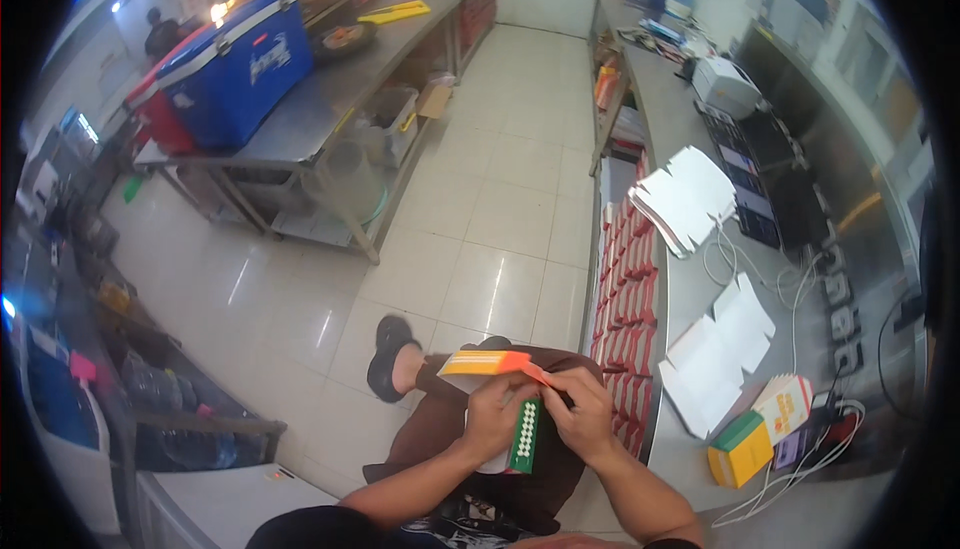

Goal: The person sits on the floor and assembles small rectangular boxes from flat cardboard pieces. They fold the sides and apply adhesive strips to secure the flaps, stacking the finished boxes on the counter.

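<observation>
Over my lap I hold a partly folded cardboard box [526,431], with a green side patterned in white and an orange-yellow flap standing at its far end. My left hand [492,415] is closed around the box's left side. At the far right corner, the fingers of my right hand [578,407] pinch the orange flap. My fingers hide part of the fold between the flap and the green side. Both hands are above my brown trousers [430,434].
On the right steel counter [655,449] lie a stack of white cardboard blanks [685,199], a single blank [718,354], a yellow-green folded box [740,454], cables and a white printer [725,87]. Red-and-white cardboard [627,319] is stacked below. A blue cooler box [240,74] stands on the left table.
</observation>
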{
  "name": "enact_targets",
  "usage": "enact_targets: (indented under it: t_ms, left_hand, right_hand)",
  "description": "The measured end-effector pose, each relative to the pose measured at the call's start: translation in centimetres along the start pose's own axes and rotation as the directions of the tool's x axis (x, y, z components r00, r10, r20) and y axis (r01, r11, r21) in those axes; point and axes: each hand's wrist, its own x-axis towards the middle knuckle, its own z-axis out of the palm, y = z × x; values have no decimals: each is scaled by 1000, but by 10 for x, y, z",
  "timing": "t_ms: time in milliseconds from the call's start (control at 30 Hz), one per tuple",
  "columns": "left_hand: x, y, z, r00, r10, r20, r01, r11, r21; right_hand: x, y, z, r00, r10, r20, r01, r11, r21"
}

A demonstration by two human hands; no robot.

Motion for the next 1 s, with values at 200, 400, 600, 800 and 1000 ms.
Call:
enact_targets:
  t_ms: [200,400,600,800,1000]
  left_hand:
    - [13,-8,7,954,-301,-5,284,904,-320]
    - [18,-26,4,961,-269,71,278,917,-285]
    - [16,-16,9,967,-209,143,241,933,-268]
    - [32,-23,25,979,-176,103,200,929,-311]
    - [73,-16,37,984,-86,158,148,885,-441]
  right_hand:
    - [4,19,6,967,238,90,-251,951,181]
    - [2,36,-3,977,157,145,-183,966,185]
    - [-4,46,2,959,279,47,-278,896,345]
    - [-1,41,-6,939,343,22,-316,837,447]
    - [7,40,-24,981,169,-99,-122,923,366]
